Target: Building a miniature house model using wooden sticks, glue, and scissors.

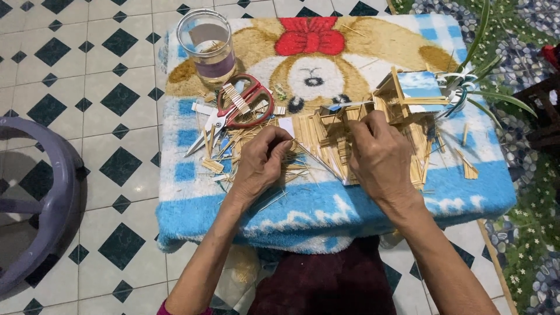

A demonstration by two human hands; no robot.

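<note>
Left hand: the left hand point(263, 158) is seen curled, fingers folded in toward the thumb in a pinch; something thin may be held, but what is pinched cannot be told. It is rested on the scattered bamboo sticks point(233, 153), just left of the stick house.

Right hand: the right hand point(380, 154) is seen curled over, back turned up, fingertips pressed onto the near roof slope of the stick house point(356, 137). Whether a loose piece is gripped under the fingers cannot be told.

Stick house: a small model built of pale sticks is set on the towel, right of centre, between and beyond the two hands. A sky-blue panel point(419, 84) is fixed at its upper right.

Jar: a clear glass jar point(207, 49) is stood upright at the far left corner of the towel. A low layer of cloudy liquid is held in it; its mouth is uncovered.

Scissors: red-handled scissors point(233, 111) are laid flat, blades pointed to the near left, a small bundle of cut sticks laid across the handles.

Towel: a blue-and-white towel point(326, 210) printed with a cartoon animal and red bow is spread over a raised surface.

Forearms: both are reached forward from the lower edge, converged toward the model, wrists bent down.

Surroundings: a black-and-white tiled floor point(111, 87), a purple plastic stool point(41, 204) at left, green plant leaves point(487, 87) at right.
</note>
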